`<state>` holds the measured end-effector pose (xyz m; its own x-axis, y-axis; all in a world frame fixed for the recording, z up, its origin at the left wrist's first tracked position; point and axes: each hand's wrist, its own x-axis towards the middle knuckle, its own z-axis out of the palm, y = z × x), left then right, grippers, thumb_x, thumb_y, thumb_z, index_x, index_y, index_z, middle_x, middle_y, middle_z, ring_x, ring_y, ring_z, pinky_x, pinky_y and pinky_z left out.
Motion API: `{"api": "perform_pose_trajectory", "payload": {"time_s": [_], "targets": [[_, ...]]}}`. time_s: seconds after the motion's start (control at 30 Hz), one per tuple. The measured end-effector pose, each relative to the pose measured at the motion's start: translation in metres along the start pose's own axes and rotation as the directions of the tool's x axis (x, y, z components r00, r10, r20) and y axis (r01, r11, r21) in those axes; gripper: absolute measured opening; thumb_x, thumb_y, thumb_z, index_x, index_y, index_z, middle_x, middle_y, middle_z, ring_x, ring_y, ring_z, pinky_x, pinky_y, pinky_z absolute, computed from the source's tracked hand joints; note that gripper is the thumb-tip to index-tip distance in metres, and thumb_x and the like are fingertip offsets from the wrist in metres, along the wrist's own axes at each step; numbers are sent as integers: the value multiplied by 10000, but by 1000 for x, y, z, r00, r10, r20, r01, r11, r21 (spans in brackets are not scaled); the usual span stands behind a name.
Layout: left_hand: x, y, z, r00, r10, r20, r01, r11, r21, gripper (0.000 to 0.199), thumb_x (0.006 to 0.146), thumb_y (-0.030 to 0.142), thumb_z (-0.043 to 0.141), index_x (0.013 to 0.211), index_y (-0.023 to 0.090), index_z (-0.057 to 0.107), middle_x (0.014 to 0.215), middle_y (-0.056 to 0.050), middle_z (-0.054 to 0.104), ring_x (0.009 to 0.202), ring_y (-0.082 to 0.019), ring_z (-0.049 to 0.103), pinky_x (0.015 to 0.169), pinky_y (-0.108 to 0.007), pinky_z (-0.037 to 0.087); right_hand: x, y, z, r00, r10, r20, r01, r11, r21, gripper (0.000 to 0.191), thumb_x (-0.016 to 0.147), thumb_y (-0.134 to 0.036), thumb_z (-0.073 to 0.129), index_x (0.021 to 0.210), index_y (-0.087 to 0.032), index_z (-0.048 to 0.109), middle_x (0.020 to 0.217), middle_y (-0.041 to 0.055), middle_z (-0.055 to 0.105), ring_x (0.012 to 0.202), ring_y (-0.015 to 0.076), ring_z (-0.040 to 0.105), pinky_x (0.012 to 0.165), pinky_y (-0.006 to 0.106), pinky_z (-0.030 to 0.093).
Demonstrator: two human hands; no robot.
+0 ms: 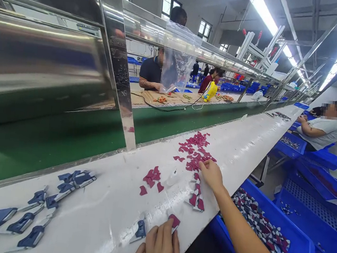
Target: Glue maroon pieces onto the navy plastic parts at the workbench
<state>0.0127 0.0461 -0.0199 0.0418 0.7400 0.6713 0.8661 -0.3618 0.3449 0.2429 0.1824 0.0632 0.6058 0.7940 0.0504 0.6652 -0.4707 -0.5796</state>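
Head view: left hand [160, 246] low, about 6 o'clock on the picture, fingers bent and bunched, thumb and fingertips pinching a maroon-and-white piece [174, 221] on the table [100, 219]. Maroon face is up; fingers cover the near end, so can't call its long axis. Right hand [212, 176] is up at its 1 o'clock, thumb and forefinger close together on the near edge of the maroon pile [197, 146]; can't tell if a part is pinched.

Blue-and-white piece [140, 229] sits just off the left hand at 10 o'clock, long axis roughly 1 to 7, white tail toward 7. Maroon-and-white row [197, 199] runs about 12 to 6, below the right hand. Small maroon cluster [152, 176] at the left hand's 11. Blue-and-white group [30, 236] out at 9, mostly lying 2 to 8. Blue bin [305, 251] at 3, part-filled.
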Motion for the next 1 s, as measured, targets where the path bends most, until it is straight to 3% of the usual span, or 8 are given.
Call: {"api": "perform_pose_trajectory", "payload": {"time_s": [0.13, 0.23, 0.33, 0.5, 0.63, 0.77, 0.87, 1.0], "targets": [[7, 3, -14, 990, -92, 103, 89, 995, 34, 391, 1050, 163, 623, 1434, 231, 623, 1225, -132, 791, 1125, -358, 677, 893, -492, 437, 20, 7, 16, 999, 37, -37, -38, 999, -23, 217, 981, -374, 753, 841, -215, 706, 885, 94, 793, 895, 279, 732, 713, 329, 403], [6, -9, -27, 970, -226, 89, 219, 972, 82, 450, 1039, 285, 654, 1478, 221, 580, 1361, -211, 698, 1153, -422, 618, 883, -554, 461, 17, 12, 22, 998, 40, -44, -40, 999, -16, 200, 971, -363, 771, 846, -228, 695, 885, 91, 793, 919, 290, 725, 728, 338, 403], [5, -27, -34, 950, -305, 62, 292, 943, 163, 516, 1057, 374, 626, 1527, 192, 518, 1358, -236, 662, 1128, -428, 603, 883, -584, 474, 13, 14, 24, 999, 19, -40, -17, 999, 40, 176, 955, -313, 763, 823, -236, 676, 834, 67, 778, 888, 278, 713, 747, 342, 419], [9, -36, -32, 937, -314, 150, 284, 939, 194, 368, 1108, 364, 549, 1418, 168, 567, 1239, -181, 694, 1098, -386, 601, 899, -545, 452, 13, 11, 22, 998, -10, -54, 22, 975, 221, 141, 877, -243, 761, 787, -228, 654, 757, 53, 741, 780, 252, 688, 799, 365, 474], [10, -33, -35, 929, -322, 183, 301, 944, 132, 216, 1136, 325, 501, 1250, 181, 615, 1136, -134, 699, 1028, -337, 594, 885, -484, 426, 9, 9, 10, 999, -9, -40, 25, 914, 406, 272, 852, -448, 794, 867, -190, 709, 765, 67, 732, 732, 241, 676, 758, 384, 526], [2, -33, -45, 927, -303, 222, 312, 950, -5, 227, 1144, 370, 532, 1286, 217, 623, 1108, -91, 725, 1021, -302, 624, 892, -443, 419, -28, 10, -10, 999, -26, 27, 6, 833, 553, 656, 770, -770, 783, 1009, -159, 762, 689, 25, 653, 592, 192, 561, 594, 364, 485], [-9, -29, -51, 925, -281, 256, 310, 947, -82, 298, 1147, 403, 542, 1377, 225, 603, 1137, -84, 744, 1028, -288, 663, 893, -430, 441, -76, 12, -21, 989, -57, 138, -37, 801, 598, 727, 711, -808, 856, 1034, -159, 817, 660, 12, 623, 555, 154, 486, 522, 322, 396], [-18, -22, -52, 943, -246, 225, 275, 956, -105, 183, 1134, 276, 556, 1287, 224, 641, 1113, -69, 772, 1003, -262, 694, 877, -410, 458, -137, 14, -19, 879, -98, 467, -232, 767, 598, 661, 724, -780, 903, 948, -162, 830, 656, 14, 632, 516, 97, 393, 479, 267, 286]]}}
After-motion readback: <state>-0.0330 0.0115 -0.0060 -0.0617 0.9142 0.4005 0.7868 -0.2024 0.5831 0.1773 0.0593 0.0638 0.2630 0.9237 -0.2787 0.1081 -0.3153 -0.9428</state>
